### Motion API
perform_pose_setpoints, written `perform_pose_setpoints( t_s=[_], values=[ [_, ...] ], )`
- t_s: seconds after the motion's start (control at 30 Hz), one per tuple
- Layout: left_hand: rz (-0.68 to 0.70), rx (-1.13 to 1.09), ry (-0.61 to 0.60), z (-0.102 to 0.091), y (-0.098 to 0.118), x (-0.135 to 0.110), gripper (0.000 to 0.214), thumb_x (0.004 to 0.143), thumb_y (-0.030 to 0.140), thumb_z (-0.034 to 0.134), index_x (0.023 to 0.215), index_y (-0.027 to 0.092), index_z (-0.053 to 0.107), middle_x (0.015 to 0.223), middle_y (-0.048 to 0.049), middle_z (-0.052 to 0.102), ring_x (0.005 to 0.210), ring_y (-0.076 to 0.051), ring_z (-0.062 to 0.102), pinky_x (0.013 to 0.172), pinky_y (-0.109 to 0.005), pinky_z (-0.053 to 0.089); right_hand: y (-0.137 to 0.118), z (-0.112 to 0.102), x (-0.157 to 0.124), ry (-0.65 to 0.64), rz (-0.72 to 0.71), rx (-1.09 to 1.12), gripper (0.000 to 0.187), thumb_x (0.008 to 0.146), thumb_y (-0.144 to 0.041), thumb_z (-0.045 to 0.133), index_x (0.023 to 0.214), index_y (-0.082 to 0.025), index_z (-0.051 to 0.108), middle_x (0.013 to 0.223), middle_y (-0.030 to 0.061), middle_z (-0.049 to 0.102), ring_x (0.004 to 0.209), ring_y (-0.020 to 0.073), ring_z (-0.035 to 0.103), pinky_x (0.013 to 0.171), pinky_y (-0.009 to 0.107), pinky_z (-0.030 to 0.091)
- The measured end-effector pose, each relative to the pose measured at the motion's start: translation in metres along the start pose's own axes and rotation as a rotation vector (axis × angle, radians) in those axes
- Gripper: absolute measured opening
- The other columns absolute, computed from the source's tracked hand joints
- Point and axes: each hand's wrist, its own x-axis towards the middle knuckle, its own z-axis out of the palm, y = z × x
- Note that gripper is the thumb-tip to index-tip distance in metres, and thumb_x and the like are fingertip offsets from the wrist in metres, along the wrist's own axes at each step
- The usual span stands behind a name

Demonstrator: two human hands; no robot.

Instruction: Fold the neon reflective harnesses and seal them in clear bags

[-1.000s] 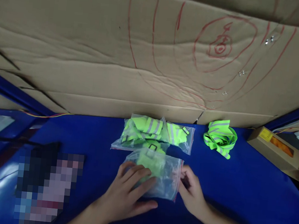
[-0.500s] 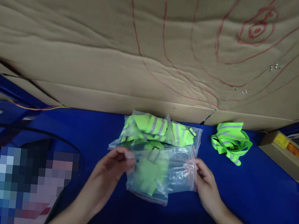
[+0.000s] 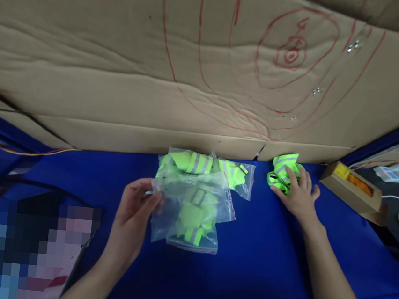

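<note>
My left hand (image 3: 138, 214) pinches the left edge of a clear zip bag (image 3: 167, 212) between thumb and fingers. This bag looks flat and see-through. Under it lies another zip bag (image 3: 192, 248) with a yellow-green reflective strap and a buckle showing through. Behind these are more bagged yellow-green straps (image 3: 198, 162), partly covered. To the right, my right hand (image 3: 301, 197) reaches over a loose, coiled reflective strap (image 3: 284, 164). Its fingers are spread and touch the strap, which still rests on the blue surface and is partly hidden by the hand.
A cardboard wall (image 3: 119, 99) with red hand-drawn rings rises behind the blue tabletop (image 3: 244, 266). On the right is an open brown box (image 3: 354, 190) with something orange inside, near white cables and a white device (image 3: 391, 172). A dark, pixelated object (image 3: 42, 242) lies at left.
My right hand has let go of the clear bag's right edge and moved right onto the loose strap. My left hand keeps the bag. The view has swung slightly right.
</note>
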Motion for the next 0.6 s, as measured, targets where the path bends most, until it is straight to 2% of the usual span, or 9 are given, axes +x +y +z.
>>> perform_pose_setpoints(
  t_s=[0.07,0.13,0.2,0.27,0.33,0.43,0.5,0.6],
  values=[
    [0.162,0.075,0.035,-0.001,-0.007,0.002,0.046,0.082,0.036,0.082,0.119,0.026,0.057,0.118,-0.0017,0.059,0.09,-0.011,0.059,0.072,-0.019,0.049,0.012,0.008,0.002,-0.047,0.059,0.075,0.078,0.092,-0.07,0.057,0.155,-0.027,0.045,0.159,0.0185,0.045,0.147,0.042,0.04,0.11,0.066,0.041],
    [0.344,0.212,0.077,-0.002,-0.012,0.002,0.048,0.084,0.034,0.079,0.125,0.027,0.054,0.133,-0.0044,0.054,0.106,-0.014,0.059,0.081,-0.022,0.05,0.018,0.012,0.005,-0.013,0.13,0.169,0.073,0.093,-0.067,0.054,0.151,-0.022,0.05,0.15,0.0198,0.053,0.14,0.0406,0.047,0.11,0.059,0.043],
    [0.525,0.414,0.091,-0.003,-0.013,-0.003,0.05,0.085,0.03,0.077,0.129,0.026,0.054,0.142,-0.0083,0.049,0.126,-0.022,0.054,0.092,-0.03,0.05,0.022,0.014,0.008,0.036,0.187,0.223,0.073,0.092,-0.066,0.054,0.146,-0.017,0.054,0.143,0.0211,0.058,0.135,0.0403,0.051,0.111,0.057,0.043],
    [0.697,0.605,0.077,-0.003,-0.01,-0.012,0.049,0.085,0.025,0.076,0.129,0.023,0.055,0.144,-0.0121,0.047,0.136,-0.028,0.048,0.103,-0.04,0.048,0.026,0.015,0.011,0.053,0.225,0.248,0.078,0.087,-0.068,0.058,0.145,-0.016,0.054,0.141,0.0214,0.06,0.133,0.0401,0.052,0.11,0.056,0.043],
    [0.871,0.704,0.047,-0.004,-0.006,-0.024,0.046,0.083,0.019,0.076,0.125,0.02,0.057,0.145,-0.0139,0.045,0.129,-0.029,0.054,0.106,-0.045,0.048,0.029,0.016,0.013,0.058,0.274,0.278,0.083,0.081,-0.071,0.063,0.145,-0.018,0.053,0.143,0.0209,0.059,0.132,0.0412,0.052,0.108,0.058,0.043],
    [1.09,0.789,0.005,-0.004,-0.003,-0.039,0.032,0.077,0.01,0.078,0.103,0.02,0.062,0.136,-0.0106,0.05,0.105,-0.022,0.063,0.086,-0.038,0.055,0.031,0.017,0.015,0.07,0.353,0.327,0.081,0.074,-0.07,0.069,0.139,-0.021,0.058,0.143,0.0196,0.059,0.13,0.0419,0.052,0.106,0.06,0.042],
    [1.146,0.816,-0.043,-0.005,-0.005,-0.043,0.03,0.076,0.004,0.077,0.094,0.022,0.062,0.122,-0.0075,0.054,0.095,-0.019,0.063,0.077,-0.035,0.056,0.032,0.018,0.015,0.094,0.393,0.375,0.073,0.071,-0.065,0.071,0.129,-0.022,0.062,0.133,0.0169,0.065,0.122,0.039,0.057,0.104,0.058,0.043],
    [1.201,0.832,-0.145,-0.007,-0.01,-0.044,0.036,0.073,-0.004,0.078,0.093,0.022,0.063,0.111,-0.007,0.055,0.098,-0.02,0.063,0.08,-0.034,0.055,0.029,0.015,0.014,0.19,0.46,0.466,0.06,0.075,-0.06,0.069,0.12,-0.021,0.064,0.112,0.012,0.071,0.101,0.0319,0.063,0.097,0.053,0.046]
  ],
)
